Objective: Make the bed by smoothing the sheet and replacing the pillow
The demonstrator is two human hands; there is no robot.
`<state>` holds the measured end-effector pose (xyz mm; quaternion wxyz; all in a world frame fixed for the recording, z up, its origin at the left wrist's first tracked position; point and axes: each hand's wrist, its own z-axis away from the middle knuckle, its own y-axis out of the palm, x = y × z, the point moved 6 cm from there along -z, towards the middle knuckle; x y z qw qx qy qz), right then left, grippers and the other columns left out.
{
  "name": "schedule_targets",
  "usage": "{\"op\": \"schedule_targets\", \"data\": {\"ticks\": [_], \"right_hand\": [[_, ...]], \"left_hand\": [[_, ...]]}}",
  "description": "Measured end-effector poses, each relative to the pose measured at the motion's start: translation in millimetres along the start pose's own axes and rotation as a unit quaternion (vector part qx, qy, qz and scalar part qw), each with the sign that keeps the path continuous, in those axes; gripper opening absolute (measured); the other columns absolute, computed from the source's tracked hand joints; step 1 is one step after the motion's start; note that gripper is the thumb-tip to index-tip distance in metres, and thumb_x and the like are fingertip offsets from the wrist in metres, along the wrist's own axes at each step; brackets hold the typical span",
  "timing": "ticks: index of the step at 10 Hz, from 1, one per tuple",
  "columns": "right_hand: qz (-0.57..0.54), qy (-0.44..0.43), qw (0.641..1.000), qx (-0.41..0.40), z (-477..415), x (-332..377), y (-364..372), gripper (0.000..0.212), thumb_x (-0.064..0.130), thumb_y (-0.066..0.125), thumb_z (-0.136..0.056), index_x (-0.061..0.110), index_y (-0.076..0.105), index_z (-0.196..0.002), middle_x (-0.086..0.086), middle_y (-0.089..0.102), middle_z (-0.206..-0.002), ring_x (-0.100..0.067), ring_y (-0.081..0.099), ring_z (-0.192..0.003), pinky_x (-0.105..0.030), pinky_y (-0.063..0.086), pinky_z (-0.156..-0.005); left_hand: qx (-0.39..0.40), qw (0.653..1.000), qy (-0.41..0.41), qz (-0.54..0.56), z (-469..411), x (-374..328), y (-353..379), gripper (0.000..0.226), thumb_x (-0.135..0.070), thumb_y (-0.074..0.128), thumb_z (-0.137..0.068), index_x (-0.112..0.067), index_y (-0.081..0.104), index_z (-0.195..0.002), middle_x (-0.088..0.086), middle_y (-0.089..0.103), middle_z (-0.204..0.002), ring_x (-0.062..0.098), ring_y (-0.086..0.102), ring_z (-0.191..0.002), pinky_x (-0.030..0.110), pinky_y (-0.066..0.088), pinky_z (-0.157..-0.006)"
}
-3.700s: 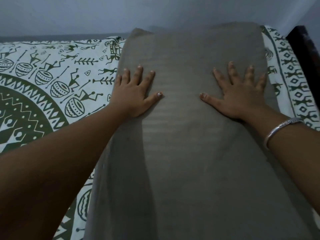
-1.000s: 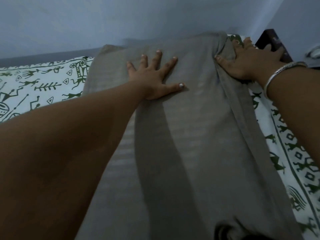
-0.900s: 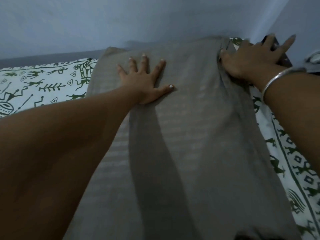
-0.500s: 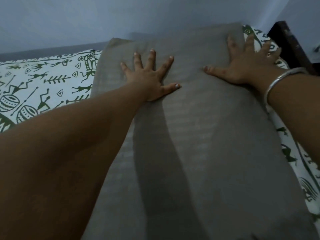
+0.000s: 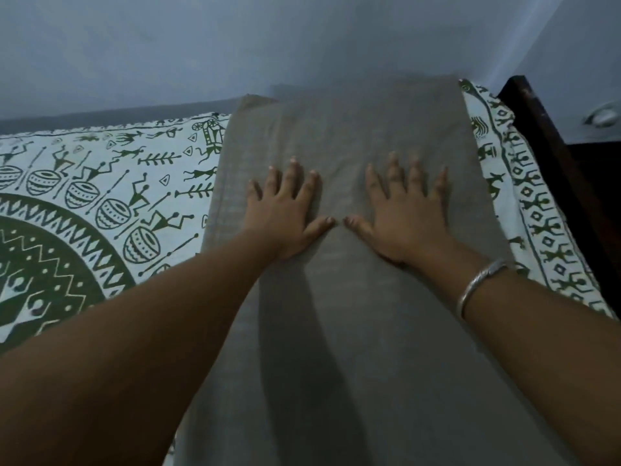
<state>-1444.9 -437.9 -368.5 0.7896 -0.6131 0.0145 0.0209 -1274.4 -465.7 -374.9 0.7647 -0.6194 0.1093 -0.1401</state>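
Head view, looking down along the bed. Pressing flat onto the grey pillow [image 5: 353, 331] with the left hand [image 5: 285, 216], with fingers straight and fanned, gripping nothing. Doing the same with the right hand [image 5: 408, 216], bangle [image 5: 477, 287] at the wrist: splayed wide, palm down, holding nothing, with thumb tips almost touching in the middle.

Lying lengthwise under both palms, that pillow, with its far end up near the wall [image 5: 235, 45] and its near end running off the bottom of the shot. Resting on the patterned sheet [image 5: 100, 196], visible broadly on the left and as a strip on the right beside a dark wooden edge [image 5: 551, 163].

Pressing this way most likely to flatten the cover and seat the pillow squarely at the end of the bed. Looks smooth around the hands, though hard to rule out faint creases in such dim light. Probably close to finished.
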Motion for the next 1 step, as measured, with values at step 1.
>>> {"op": "schedule_targets", "data": {"ticks": [1], "right_hand": [[-0.001, -0.047, 0.999, 0.013, 32.5, 16.0, -5.0, 0.092, 0.078, 0.014, -0.083, 0.022, -0.007, -0.152, -0.01, -0.012, -0.159, -0.035, -0.014, -0.145, -0.068, -0.007, -0.107]], "left_hand": [[0.025, 1.0, 0.001, -0.003, 28.3, 1.0, -13.6, 0.09, -0.075, 0.021, -0.083, -0.024, -0.008, -0.151, 0.011, -0.018, -0.158, 0.042, -0.008, -0.143, 0.06, 0.005, -0.113]]}}
